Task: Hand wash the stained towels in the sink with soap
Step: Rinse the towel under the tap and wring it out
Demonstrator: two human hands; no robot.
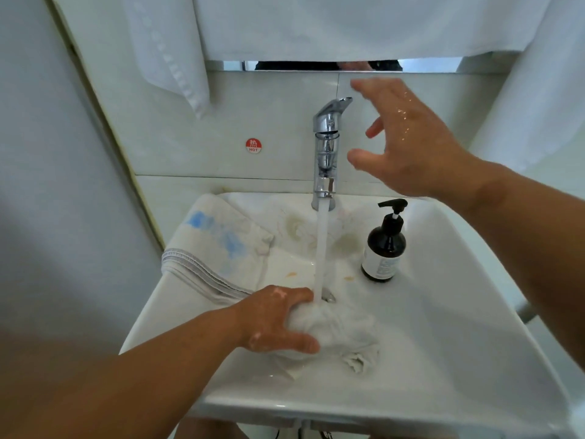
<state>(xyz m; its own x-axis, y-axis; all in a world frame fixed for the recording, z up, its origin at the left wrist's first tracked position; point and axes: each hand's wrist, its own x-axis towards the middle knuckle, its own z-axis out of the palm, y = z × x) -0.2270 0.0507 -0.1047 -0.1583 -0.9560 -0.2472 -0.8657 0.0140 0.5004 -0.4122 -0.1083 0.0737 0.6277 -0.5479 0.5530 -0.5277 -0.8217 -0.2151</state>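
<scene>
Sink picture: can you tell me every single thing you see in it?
sink: one, white, fills the middle
faucet: one, shiny silver, at the sink's back edge
water stream: one, whitish, falling from faucet onto wadded towel
soap bottle: one, dark brown with black pump, in the sink, right of the stream
blue-stained towel: one, white, draped over the sink's left edge
yellow-stained cloth: one, white, in the basin behind the stream
wadded towel: one, white, under the stream
HOT sticker: one, red, wall left of the faucet
hanging towels: at least two, white, above the faucet
left hand: one, gripping the wadded towel
right hand: one, wet, fingers spread, beside the faucet handle, touching nothing
</scene>
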